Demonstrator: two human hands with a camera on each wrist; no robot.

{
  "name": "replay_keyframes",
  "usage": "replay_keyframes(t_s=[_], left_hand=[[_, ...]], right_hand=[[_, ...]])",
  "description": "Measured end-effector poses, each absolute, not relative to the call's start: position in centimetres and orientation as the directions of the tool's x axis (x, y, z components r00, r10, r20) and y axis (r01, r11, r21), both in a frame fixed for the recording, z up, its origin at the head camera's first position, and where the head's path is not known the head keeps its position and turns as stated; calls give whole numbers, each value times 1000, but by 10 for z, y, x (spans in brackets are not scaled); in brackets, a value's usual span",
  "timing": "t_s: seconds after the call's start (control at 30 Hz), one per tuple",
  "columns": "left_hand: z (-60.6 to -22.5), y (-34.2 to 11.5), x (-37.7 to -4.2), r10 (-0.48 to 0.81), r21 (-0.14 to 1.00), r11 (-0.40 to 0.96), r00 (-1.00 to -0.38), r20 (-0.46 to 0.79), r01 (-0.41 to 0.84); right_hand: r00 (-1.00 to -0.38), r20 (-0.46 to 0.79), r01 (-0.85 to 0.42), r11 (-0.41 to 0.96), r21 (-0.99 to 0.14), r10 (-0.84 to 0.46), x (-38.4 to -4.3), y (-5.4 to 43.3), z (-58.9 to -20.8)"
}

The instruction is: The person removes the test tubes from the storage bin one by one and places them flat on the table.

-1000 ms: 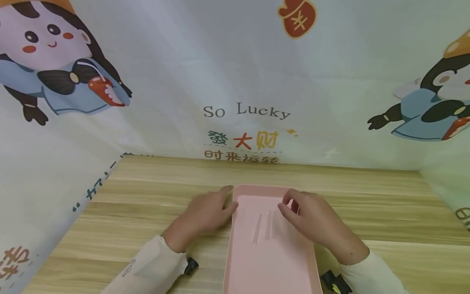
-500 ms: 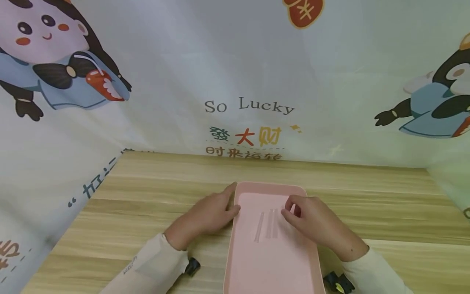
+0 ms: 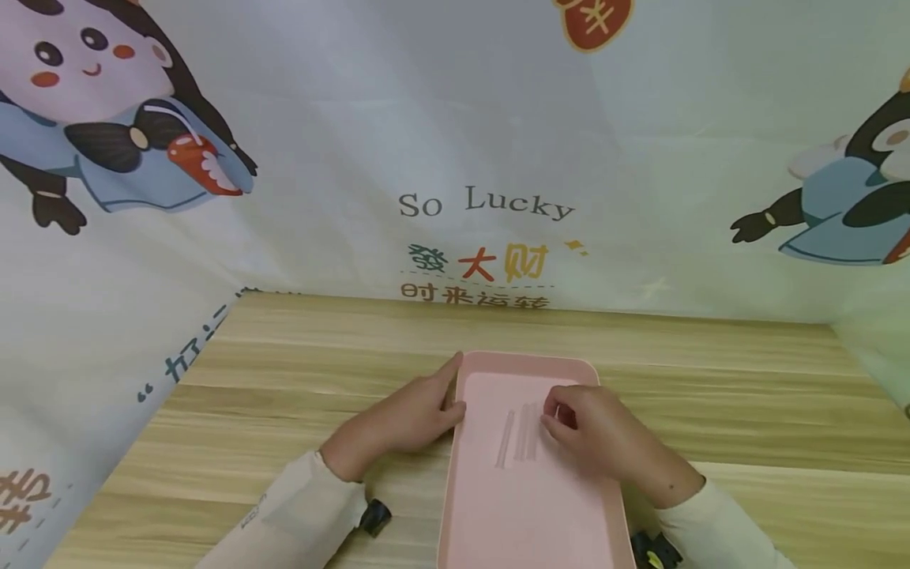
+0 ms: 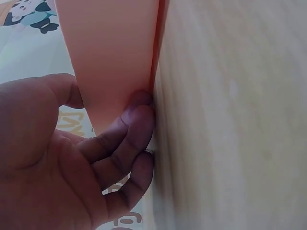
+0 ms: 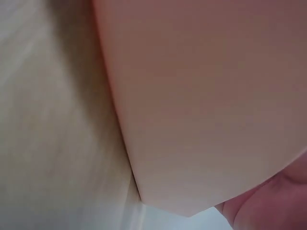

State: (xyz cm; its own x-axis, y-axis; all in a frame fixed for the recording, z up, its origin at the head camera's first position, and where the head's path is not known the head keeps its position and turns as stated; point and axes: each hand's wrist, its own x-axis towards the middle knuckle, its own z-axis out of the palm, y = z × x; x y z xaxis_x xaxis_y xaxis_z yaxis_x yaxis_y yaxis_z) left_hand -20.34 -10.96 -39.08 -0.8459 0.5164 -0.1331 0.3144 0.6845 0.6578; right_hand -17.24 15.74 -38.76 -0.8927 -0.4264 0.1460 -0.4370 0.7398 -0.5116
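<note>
Now the right hand [image 3: 593, 433] sits lower and clear of the pink tray's [image 3: 526, 514] upper-right corner, thumb and index nearly together; whether they pinch anything, I cannot tell. The left hand [image 3: 408, 415] pinches the tray's left wall. Three clear strips [image 3: 505, 439] lie in the tray, lower centre on the desk [image 3: 298, 356], where two stood out earlier.

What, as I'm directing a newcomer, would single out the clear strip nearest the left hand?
On the wooden table lies a pink tray. Toward its far end, between the left hand at its edge and the right hand over it, lie thin clear strips. The leftmost strip slants and lies slightly apart, while its neighbours sit close together beside the right hand.
</note>
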Motion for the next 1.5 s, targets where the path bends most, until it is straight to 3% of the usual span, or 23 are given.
replay_keyframes(t_s=[0.33,0.67,0.9,1.27,1.5], left_hand=[[-394,-111,-204,529,692,655,-838,-134,303],[-398,-113,-205,534,698,652,-833,-144,298],[-401,-114,-204,530,705,652,-833,-160,279],[-398,-114,-205,544,692,655,-826,-150,306],[-397,-113,-205,536,695,657,-829,-160,291]], right_hand=[[-900,169,-430,759,-488,-402,-174,162,-390],[-880,295,-459,826,-328,-371,-174,169,-393],[-859,200,-511,767,-388,-471,-175,173,-397],[-884,76,-448,789,-421,-462,-172,172,-391],[-885,66,-448,802,-396,-461,-171,173,-391]])
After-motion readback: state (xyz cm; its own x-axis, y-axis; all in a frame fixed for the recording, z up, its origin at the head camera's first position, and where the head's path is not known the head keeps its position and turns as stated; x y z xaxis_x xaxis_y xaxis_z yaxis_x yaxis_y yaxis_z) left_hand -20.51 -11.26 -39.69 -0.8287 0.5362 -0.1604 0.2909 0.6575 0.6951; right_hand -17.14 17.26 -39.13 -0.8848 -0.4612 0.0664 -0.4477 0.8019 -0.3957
